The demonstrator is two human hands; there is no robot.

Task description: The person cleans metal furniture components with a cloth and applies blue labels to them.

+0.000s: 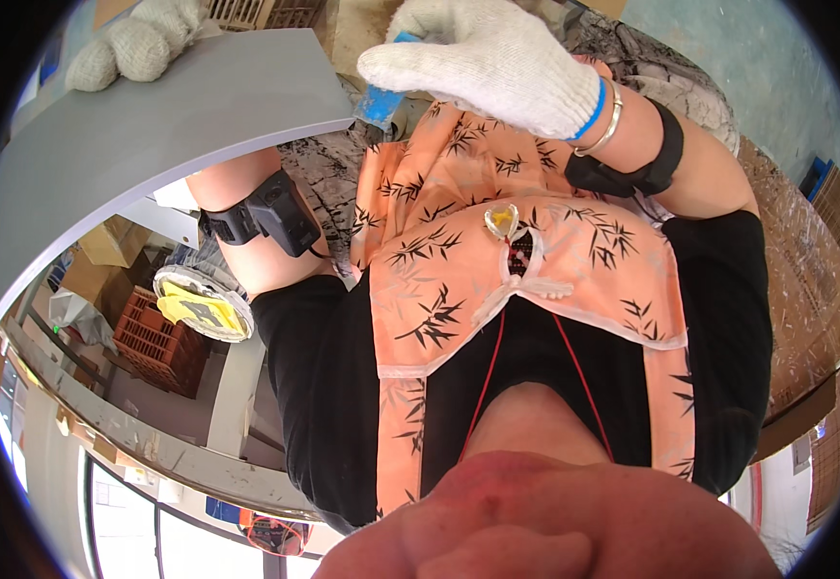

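"one grey board (pixel 188 96) at ten o'clock: heavy?"

"probably, and stiff; hold its edge, where the left hand (pixel 142 53) curls half-closed. right hand (pixel 497 68), nearly closed, pinches a blue tool (pixel 378 103)."

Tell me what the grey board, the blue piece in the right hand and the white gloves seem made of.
Grey board: smooth and matte, evenly coloured, perhaps painted or laminated; its core doesn't show.
Blue piece: probably plastic, going by its bright colour; part is hidden.
White gloves: knitted yarn, maybe cotton, judging by the stitch texture.
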